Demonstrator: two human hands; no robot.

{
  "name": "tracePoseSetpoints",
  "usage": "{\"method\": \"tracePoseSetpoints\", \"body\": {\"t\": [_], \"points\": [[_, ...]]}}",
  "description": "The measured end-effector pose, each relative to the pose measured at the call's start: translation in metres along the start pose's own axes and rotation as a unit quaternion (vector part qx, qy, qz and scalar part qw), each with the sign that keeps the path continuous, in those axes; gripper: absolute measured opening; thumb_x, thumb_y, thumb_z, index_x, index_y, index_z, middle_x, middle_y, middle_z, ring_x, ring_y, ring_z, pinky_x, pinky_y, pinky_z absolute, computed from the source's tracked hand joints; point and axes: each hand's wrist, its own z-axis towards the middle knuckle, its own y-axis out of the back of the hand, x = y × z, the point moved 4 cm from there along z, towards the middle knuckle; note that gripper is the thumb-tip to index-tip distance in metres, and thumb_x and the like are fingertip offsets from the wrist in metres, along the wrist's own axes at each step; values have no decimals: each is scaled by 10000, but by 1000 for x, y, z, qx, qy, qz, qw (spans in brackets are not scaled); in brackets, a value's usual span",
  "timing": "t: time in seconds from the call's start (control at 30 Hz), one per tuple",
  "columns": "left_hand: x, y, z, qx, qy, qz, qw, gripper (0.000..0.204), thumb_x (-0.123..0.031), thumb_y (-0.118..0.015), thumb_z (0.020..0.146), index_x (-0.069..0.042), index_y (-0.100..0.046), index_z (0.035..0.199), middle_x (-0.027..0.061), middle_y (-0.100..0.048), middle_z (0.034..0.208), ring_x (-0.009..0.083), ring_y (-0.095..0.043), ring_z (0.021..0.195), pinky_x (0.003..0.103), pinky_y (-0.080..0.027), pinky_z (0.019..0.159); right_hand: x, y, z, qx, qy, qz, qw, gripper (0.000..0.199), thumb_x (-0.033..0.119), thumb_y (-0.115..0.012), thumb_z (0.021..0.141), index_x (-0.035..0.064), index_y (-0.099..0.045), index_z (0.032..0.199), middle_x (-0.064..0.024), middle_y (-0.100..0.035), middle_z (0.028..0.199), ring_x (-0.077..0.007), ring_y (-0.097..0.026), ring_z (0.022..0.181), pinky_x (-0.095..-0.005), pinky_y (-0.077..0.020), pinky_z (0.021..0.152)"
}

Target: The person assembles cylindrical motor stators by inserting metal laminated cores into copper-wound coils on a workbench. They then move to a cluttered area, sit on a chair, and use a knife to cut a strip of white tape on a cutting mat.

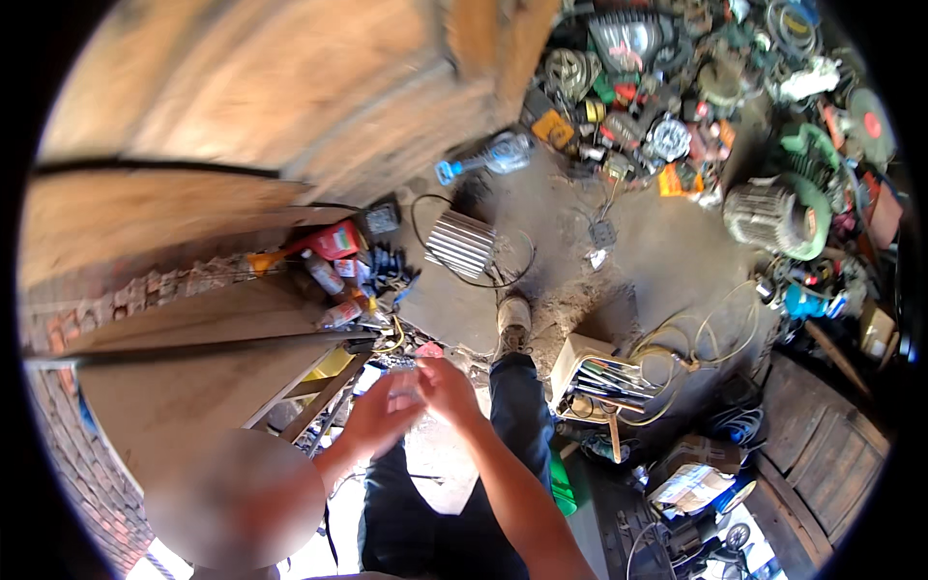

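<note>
My left hand and my right hand meet in front of my legs, the fingertips touching or overlapping. The left fingers look stretched and loosely apart, though somewhat blurred. Smeared, partly turned-away fingers on the right hand hide whether anything is between them. A small reddish thing shows just past the right fingertips; I cannot tell whether it is touched or lies beyond. Below the hands are my dark trousers and one dusty shoe. A round blurred patch covers part of the left arm.
A ribbed metal casing with a black cable lies ahead. A plastic bottle is beyond it. To the right are a box of rods, a coiled hose, an electric motor and heaped tools. Wooden boards stand far left.
</note>
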Motion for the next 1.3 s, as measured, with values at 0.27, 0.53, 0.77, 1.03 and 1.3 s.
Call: {"method": "tracePoseSetpoints", "body": {"t": [0.27,0.53,0.77,1.03,1.3], "points": [[-25,8,385,-146,-125,143,971,639,-343,-733,796,67,-503,1228,172,-598,1140,215,-578,1013,319,-452,846,-41,50,48,187,12,-201,961,250,311,-598,836,80,-604,932,-107,-607,904,-259,-609,834,-444,-464,707],[34,88,485,-168,56,313,933,679,-474,-785,687,19,-581,1107,162,-636,1060,223,-585,1016,320,-450,842,-48,88,73,78,57,-139,985,366,287,-649,805,81,-565,1095,-99,-585,901,-245,-609,817,-396,-481,688],[56,61,458,-13,155,-104,982,552,-389,-758,759,-49,-569,1151,107,-621,1140,235,-572,1052,410,-430,937,-53,117,83,62,44,-112,991,371,276,-648,806,76,-558,1106,-99,-577,900,-256,-607,790,-399,-477,681],[46,-12,404,-41,30,-20,999,401,-212,-806,682,-42,-658,1013,33,-665,951,144,-583,886,301,-428,834,-71,107,104,84,-2,-164,983,409,337,-592,844,62,-549,1143,-162,-614,958,-309,-632,834,-427,-500,729],[9,-54,240,-127,2,264,956,671,-329,-832,625,-41,-563,1167,141,-663,1008,272,-629,948,361,-476,838,-161,171,38,-339,-79,69,935,299,117,-572,902,-19,-572,1168,-149,-674,885,-215,-654,742,-314,-525,673]]}}
